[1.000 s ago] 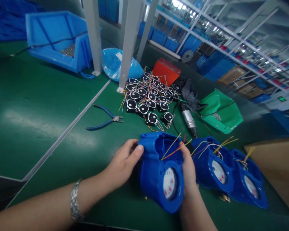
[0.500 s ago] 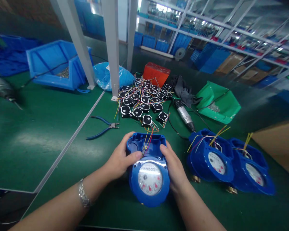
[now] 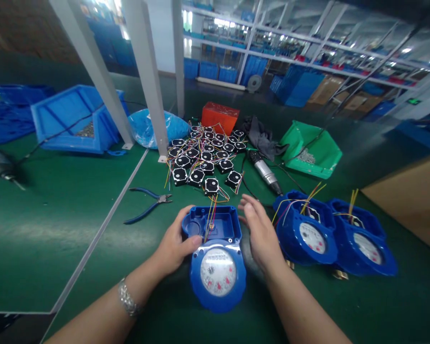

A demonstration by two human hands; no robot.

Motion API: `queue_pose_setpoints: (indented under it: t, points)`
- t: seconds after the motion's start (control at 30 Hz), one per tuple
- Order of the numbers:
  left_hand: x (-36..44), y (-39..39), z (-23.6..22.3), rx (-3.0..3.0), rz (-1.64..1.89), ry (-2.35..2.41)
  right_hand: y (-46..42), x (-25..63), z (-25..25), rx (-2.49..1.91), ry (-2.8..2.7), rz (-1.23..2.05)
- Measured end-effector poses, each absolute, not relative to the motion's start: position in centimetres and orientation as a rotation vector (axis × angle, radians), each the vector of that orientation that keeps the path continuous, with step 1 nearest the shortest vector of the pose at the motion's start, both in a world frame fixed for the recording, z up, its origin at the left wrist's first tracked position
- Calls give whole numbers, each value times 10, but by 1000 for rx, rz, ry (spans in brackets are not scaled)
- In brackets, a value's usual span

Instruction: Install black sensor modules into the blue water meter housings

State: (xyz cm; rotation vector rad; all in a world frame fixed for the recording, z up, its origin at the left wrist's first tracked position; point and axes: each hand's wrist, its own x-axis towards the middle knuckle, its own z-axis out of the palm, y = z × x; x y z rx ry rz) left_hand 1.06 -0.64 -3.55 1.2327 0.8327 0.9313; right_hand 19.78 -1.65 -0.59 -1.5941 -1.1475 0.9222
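Observation:
A blue water meter (image 3: 218, 298) with a round white dial stands in front of me on the green bench. Its upper compartment is uncovered, and red and yellow wires rise out of it. My left hand (image 3: 177, 241) grips the meter's left side, thumb over the compartment's near edge. My right hand (image 3: 260, 234) is just off the right side, fingers stretched out and holding nothing. Beyond the meter lie several black square modules (image 3: 211, 186) with white edges and coloured wires. Diagonal cutters (image 3: 148, 203) with blue handles lie open to the left.
Two more blue meters (image 3: 311, 239) with wires stand at the right. A power screwdriver (image 3: 265, 173), a green bin (image 3: 311, 150) of screws and a dark cloth (image 3: 261, 136) lie behind them. An orange box (image 3: 220, 117), a blue bin (image 3: 71, 119) and white posts (image 3: 146, 71) stand at the back.
My right hand has let go of the meter and moved slightly right, its fingers now extended. My left hand keeps its hold. The whole view has shifted a little.

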Motion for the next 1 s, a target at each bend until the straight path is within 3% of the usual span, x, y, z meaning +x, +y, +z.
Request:
queue_pose_setpoints:
  t: [0.17, 0.4, 0.7, 1.0]
  points:
    - [8, -4, -35, 1305, 922, 878, 44, 210, 8, -2015, -1785, 287]
    - [5, 0, -31, 1338, 877, 881, 108, 211, 0, -2412, -2003, 297]
    - [4, -2, -31, 1475, 910, 918, 92, 207, 3, -2647, -2099, 219]
    - [0, 2, -16, 1730, 1389, 1063, 74, 214, 37, -2494, -1983, -6]
